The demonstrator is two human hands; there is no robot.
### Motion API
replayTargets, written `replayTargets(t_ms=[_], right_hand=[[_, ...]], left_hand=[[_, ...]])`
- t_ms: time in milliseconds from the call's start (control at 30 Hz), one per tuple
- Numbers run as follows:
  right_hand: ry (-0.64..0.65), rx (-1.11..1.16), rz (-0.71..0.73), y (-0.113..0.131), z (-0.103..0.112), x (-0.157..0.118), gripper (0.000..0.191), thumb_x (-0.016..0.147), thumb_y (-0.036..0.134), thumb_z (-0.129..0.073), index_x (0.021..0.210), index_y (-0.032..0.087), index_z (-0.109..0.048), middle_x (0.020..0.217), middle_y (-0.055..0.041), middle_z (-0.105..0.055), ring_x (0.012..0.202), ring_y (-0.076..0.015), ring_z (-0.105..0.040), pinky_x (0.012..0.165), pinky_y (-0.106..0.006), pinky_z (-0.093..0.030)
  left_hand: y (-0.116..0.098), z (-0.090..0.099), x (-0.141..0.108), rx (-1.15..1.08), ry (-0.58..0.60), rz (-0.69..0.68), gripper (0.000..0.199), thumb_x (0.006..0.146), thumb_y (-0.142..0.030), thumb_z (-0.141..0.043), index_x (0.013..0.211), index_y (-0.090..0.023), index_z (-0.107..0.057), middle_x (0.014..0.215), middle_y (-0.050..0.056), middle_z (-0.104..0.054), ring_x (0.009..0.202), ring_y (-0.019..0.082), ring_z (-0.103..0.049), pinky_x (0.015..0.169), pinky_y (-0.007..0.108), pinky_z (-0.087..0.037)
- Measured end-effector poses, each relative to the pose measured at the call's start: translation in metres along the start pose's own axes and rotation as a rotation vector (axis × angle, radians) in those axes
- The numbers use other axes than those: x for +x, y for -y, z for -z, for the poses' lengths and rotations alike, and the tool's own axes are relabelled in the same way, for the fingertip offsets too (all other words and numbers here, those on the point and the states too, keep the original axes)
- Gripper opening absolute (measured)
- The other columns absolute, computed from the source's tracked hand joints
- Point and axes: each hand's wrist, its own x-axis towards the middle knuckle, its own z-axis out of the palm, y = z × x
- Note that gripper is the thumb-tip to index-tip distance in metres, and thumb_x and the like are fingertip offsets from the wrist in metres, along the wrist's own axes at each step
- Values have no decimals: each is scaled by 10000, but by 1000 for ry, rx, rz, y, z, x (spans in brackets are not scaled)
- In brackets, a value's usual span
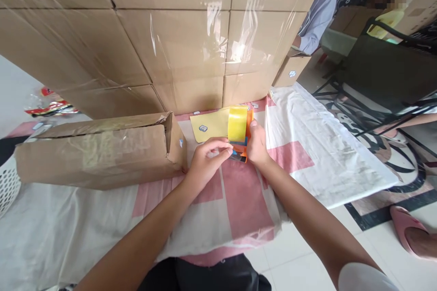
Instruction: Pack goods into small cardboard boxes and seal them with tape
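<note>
My right hand (pixel 257 143) grips an orange tape dispenser (pixel 250 122) that carries a wide roll of yellow tape (pixel 237 124). At the dispenser's lower left edge, my left hand (pixel 211 155) pinches with thumb and index finger; what lies between the fingertips is too small to make out. Behind the roll, a flat yellow sheet (pixel 213 123) with a small sticker lies on the cloth. Left of my hands, a long cardboard box (pixel 102 154) rests on its side.
Stacked cartons (pixel 170 50) under clear film rise behind the work spot. A small box (pixel 292 70) stands at the table's back right, near a person's sleeve (pixel 319 13). A white basket (pixel 9 184) is at far left, a dark chair (pixel 385 68) at right. Cloth covers the table (pixel 324 163).
</note>
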Motion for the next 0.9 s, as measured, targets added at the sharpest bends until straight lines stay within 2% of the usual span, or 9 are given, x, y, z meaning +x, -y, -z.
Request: replayTargets(t_ms=[100,200,267,367,500,700,767,900], right_hand=[[-46,1,54,0,1,-1,568,980,710,-329,867,240,-626,813,-35,-622,815,-242,-621,765,-398,-524],[-53,25,86,0,1,-1,545,987,686,-360,862,231,-632,810,-32,-620,783,-234,-617,751,-399,-526],[-63,30,72,0,1,0,555,987,688,-358,832,227,-625,795,-32,-616,774,-229,-613,746,-399,-531],[-97,14,20,-3,2,3,583,986,702,-323,821,226,-616,791,-34,-620,816,-233,-621,786,-406,-543],[-102,41,-16,-11,2,8,569,996,681,-310,931,219,-636,927,-48,-670,941,-241,-641,858,-411,-551],[-89,112,-74,-12,0,10,538,999,644,-340,943,204,-645,909,-46,-688,961,-240,-668,878,-409,-562],[-55,148,-114,-8,-2,10,489,968,640,-442,976,198,-650,925,-46,-709,954,-241,-684,866,-400,-577],[-14,181,-149,1,-6,8,432,802,562,-753,1016,198,-661,988,-57,-744,922,-238,-713,813,-363,-603]], left_hand=[[-7,1,-3,-24,-5,-14,169,798,-348,-754,868,-195,-772,1141,82,-726,1103,239,-670,896,323,-531],[-12,3,-6,-74,-21,41,239,789,-383,-767,904,-173,-758,1110,84,-746,945,218,-724,868,347,-580],[-13,3,-7,-82,-1,117,273,785,-381,-771,960,-174,-746,991,67,-763,817,200,-732,801,346,-601],[-11,1,-7,-104,88,255,366,765,-338,-782,1088,-182,-707,796,18,-742,666,171,-709,718,328,-600],[-3,-4,-8,-111,120,291,423,770,-305,-770,1163,-189,-667,788,2,-734,679,166,-717,741,320,-598],[6,-8,-14,-14,77,262,477,837,-320,-720,1297,-239,-620,810,-11,-738,715,162,-721,759,297,-583],[7,-9,-15,-4,68,260,488,844,-322,-716,1316,-245,-616,837,-6,-745,720,162,-722,760,294,-584],[7,-10,-16,12,68,238,486,847,-325,-720,1317,-247,-623,862,-4,-753,711,160,-723,764,298,-590]])
